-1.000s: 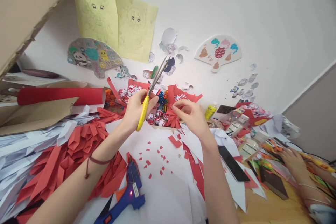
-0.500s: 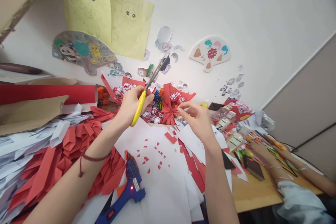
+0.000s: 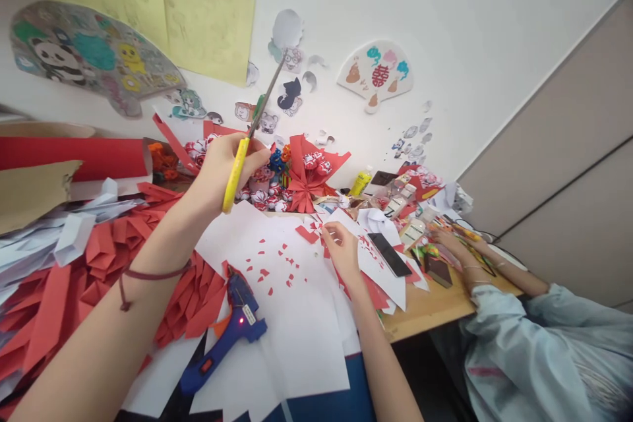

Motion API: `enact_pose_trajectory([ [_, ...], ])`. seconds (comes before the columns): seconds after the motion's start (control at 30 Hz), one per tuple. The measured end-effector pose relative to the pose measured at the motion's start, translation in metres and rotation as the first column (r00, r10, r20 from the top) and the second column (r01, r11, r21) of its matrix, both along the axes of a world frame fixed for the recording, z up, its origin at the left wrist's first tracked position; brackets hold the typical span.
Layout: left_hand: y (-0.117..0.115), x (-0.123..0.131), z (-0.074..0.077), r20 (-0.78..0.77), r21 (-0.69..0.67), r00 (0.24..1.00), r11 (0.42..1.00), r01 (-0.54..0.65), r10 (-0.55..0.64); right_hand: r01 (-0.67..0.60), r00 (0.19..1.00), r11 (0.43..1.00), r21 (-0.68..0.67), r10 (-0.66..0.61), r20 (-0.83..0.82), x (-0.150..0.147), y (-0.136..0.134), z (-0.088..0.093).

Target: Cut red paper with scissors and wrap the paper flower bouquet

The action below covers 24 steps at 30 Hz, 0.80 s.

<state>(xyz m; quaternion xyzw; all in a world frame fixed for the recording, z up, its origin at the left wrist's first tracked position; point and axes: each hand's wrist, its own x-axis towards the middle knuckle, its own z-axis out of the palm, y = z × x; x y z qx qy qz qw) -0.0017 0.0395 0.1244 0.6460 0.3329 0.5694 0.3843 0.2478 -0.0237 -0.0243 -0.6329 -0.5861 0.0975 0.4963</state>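
A pair of scissors [image 3: 235,175] with yellow handles is in my left hand [image 3: 217,165], which is closed round them, blades pointing up toward the wall. Below and to the right, my right hand [image 3: 343,249] hovers over the papers, thumb and fingertips pinched together; whatever they hold is too small to name. Close to these fingers lies a red paper scrap [image 3: 307,233]. A folded red paper flower [image 3: 305,191] stands behind, between the two hands. Small red clippings [image 3: 264,272] are scattered over white paper [image 3: 301,316].
A blue glue gun [image 3: 230,330] with a lit red light lies in front. Folded red paper strips [image 3: 119,244] pile up on the left. A black phone [image 3: 390,254] rests on the right. Another person's hands [image 3: 452,244] work at the far right. Decorated fans [image 3: 376,76] lean behind.
My right hand has come down from beside the red paper flower to the papers and scraps. My left hand still holds the scissors. The view has shifted, showing more of the person on the right.
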Motion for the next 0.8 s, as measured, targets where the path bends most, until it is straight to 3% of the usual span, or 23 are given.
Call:
enact_pose_trajectory([
  [0.17,-0.001,-0.003,0.003,-0.053,-0.044,0.996,0.996,-0.079,0.077,0.065,0.998,0.998,0.000,-0.065,0.018,0.008,0.001,-0.018],
  [0.37,-0.003,-0.003,0.006,-0.066,0.033,0.989,0.991,-0.128,0.130,0.079,0.994,0.995,-0.064,-0.074,0.081,0.014,0.000,-0.023],
  [0.53,-0.009,0.002,0.011,-0.079,-0.033,0.988,0.990,-0.137,0.134,-0.027,0.990,0.971,-0.237,0.059,0.128,0.015,-0.003,-0.028],
  [0.8,-0.010,0.001,0.010,-0.090,-0.014,0.994,0.998,-0.065,0.063,-0.157,0.941,0.852,-0.499,0.283,0.187,0.017,-0.001,-0.012],
])
